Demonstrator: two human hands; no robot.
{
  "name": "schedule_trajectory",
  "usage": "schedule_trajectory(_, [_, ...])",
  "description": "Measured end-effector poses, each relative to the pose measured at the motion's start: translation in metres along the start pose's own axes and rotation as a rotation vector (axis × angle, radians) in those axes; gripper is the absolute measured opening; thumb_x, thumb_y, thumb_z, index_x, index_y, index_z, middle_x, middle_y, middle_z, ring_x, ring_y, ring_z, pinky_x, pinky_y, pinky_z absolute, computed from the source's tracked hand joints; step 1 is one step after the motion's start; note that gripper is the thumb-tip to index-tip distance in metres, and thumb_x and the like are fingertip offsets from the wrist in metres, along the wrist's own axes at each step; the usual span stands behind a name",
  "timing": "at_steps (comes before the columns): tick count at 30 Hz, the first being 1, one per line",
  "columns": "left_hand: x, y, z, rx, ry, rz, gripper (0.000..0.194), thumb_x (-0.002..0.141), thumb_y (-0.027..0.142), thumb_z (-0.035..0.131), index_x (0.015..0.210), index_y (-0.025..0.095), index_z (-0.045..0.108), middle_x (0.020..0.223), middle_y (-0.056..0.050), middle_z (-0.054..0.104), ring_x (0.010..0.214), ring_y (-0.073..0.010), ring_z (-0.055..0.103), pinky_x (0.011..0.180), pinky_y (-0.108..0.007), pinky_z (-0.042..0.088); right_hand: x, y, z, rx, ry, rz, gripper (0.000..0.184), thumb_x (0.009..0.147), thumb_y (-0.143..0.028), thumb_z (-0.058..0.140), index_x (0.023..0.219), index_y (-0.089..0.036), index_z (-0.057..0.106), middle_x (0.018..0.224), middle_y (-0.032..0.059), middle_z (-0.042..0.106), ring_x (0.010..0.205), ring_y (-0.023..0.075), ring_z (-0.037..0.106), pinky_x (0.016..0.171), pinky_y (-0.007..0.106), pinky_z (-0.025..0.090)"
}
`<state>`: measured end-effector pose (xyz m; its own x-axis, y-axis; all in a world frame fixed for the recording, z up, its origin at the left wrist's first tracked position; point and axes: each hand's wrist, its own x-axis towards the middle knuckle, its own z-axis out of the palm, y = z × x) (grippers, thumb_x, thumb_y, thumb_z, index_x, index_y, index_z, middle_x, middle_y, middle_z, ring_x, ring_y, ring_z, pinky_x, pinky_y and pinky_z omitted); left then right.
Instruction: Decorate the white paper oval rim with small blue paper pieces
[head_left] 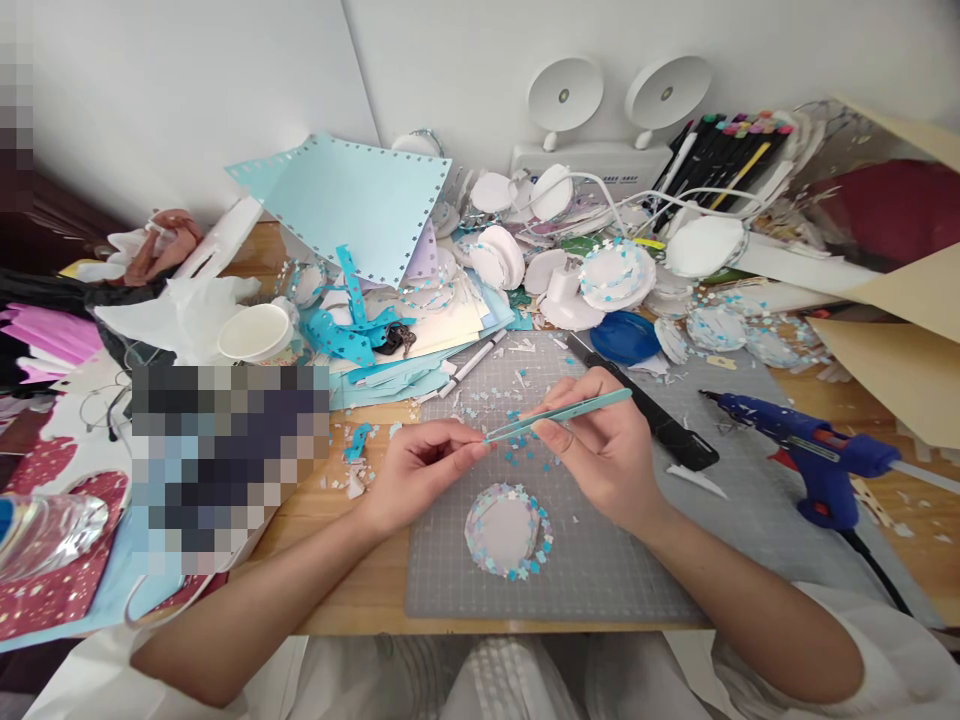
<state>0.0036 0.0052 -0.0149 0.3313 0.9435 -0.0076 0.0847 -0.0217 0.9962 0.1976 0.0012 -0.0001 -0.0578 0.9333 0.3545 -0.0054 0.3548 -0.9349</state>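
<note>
Teal tweezers (589, 405) are gripped between the thumb and fingers of my right hand (615, 455), their tips pointing left. My left hand (420, 475) is pinched closed right at those tips; whatever lies between its fingertips is too small to make out. Below both hands, a round white paper disc (504, 528) lies flat on the grey cutting mat (622, 585). Small blue, white and pale purple stars ring the disc's edge. Loose blue stars (517, 458) are scattered on the mat beneath the tweezers.
A blue glue gun (810, 440) lies at the right, near a long black tool (660, 410). Behind stand decorated discs (616, 275), a blue lid (628, 337), punched light-blue paper (360, 200) and several markers (720, 160). A white paper cup (255, 333) stands left.
</note>
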Motion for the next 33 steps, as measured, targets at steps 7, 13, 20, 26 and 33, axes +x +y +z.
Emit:
schedule_trajectory(7, [0.0, 0.0, 0.0, 0.01, -0.034, 0.004, 0.018, 0.081, 0.029, 0.067, 0.076, 0.013, 0.072, 0.067, -0.003, 0.066, 0.058, -0.0089, 0.049, 0.053, -0.019, 0.038, -0.001, 0.0, 0.0, 0.001, -0.003, -0.003, 0.013, 0.082, -0.022, 0.065, 0.082, -0.023, 0.052, 0.075, 0.0004, 0.055, 0.07, 0.0158, 0.06, 0.061, 0.032, 0.053])
schedule_trajectory(13, [-0.001, 0.0, -0.001, 0.019, -0.045, 0.003, 0.02, 0.081, 0.031, 0.067, 0.076, 0.013, 0.072, 0.068, -0.003, 0.067, 0.057, -0.0094, 0.05, 0.053, -0.02, 0.039, 0.0, 0.001, -0.001, 0.007, 0.016, 0.046, 0.017, 0.081, -0.027, 0.067, 0.079, -0.023, 0.05, 0.072, -0.0001, 0.055, 0.068, 0.0155, 0.059, 0.061, 0.032, 0.052])
schedule_trajectory(20, [-0.001, -0.001, -0.001, 0.014, -0.033, -0.013, 0.018, 0.082, 0.031, 0.066, 0.082, 0.015, 0.074, 0.081, -0.006, 0.073, 0.071, -0.0135, 0.06, 0.064, -0.021, 0.045, 0.002, 0.005, -0.004, 0.057, 0.126, -0.015, 0.015, 0.079, -0.017, 0.067, 0.078, -0.023, 0.053, 0.073, -0.001, 0.056, 0.073, 0.0152, 0.062, 0.066, 0.032, 0.052])
schedule_trajectory(26, [-0.001, 0.003, -0.003, -0.051, -0.141, -0.065, 0.032, 0.084, 0.042, 0.061, 0.082, 0.013, 0.074, 0.052, 0.001, 0.055, 0.05, -0.0091, 0.044, 0.05, -0.021, 0.035, -0.007, -0.001, 0.001, -0.237, -0.01, -0.368, 0.023, 0.075, -0.004, 0.066, 0.081, -0.024, 0.056, 0.082, 0.0015, 0.068, 0.073, 0.017, 0.066, 0.067, 0.037, 0.05])
schedule_trajectory(33, [-0.001, 0.0, -0.004, -0.198, -0.303, -0.129, 0.052, 0.09, 0.044, 0.053, 0.048, 0.012, 0.054, 0.046, 0.001, 0.045, 0.044, -0.006, 0.031, 0.046, -0.023, 0.023, -0.008, 0.001, 0.004, -0.591, -0.248, -0.823, 0.014, 0.079, -0.006, 0.061, 0.085, -0.019, 0.062, 0.085, 0.0043, 0.074, 0.067, 0.0126, 0.065, 0.066, 0.033, 0.048])
